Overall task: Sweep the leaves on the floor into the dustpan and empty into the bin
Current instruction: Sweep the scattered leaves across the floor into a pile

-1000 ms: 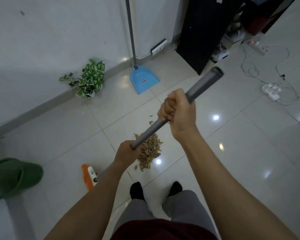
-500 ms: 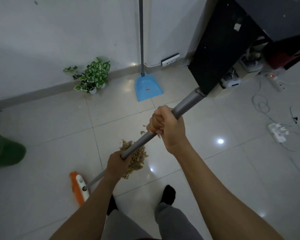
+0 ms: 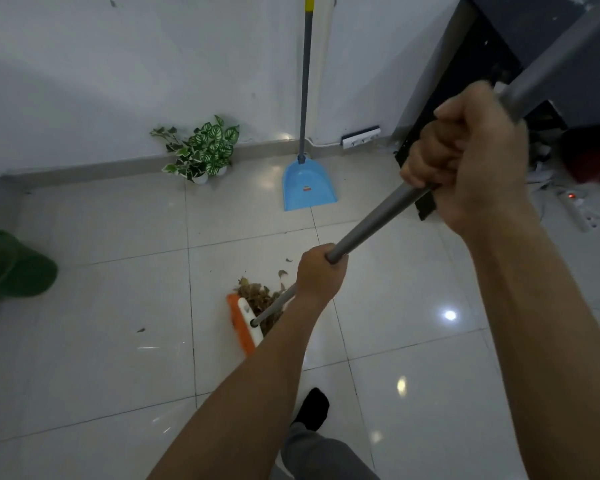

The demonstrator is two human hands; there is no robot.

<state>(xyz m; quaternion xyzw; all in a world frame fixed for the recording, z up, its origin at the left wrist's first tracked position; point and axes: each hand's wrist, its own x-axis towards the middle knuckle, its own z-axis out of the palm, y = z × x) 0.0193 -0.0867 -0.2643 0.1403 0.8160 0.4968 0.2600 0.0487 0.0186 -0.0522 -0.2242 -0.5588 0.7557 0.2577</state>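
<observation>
I'm gripping the broom handle (image 3: 378,225) with the fingers (image 3: 430,150) of my right hand (image 3: 471,161) curled round it high up, my left hand (image 3: 321,273) wrapping it lower. The orange broom head (image 3: 241,325) is sitting against the leaves (image 3: 257,296), piled on the floor (image 3: 118,375) well short of the blue dustpan (image 3: 307,188) by the wall (image 3: 153,64). I'm judging short, low strokes toward it best, so strays aren't scattering; the green bin (image 3: 14,268) is sitting far left

Left edge cuts off the blurred green bin (image 3: 14,268).
</observation>
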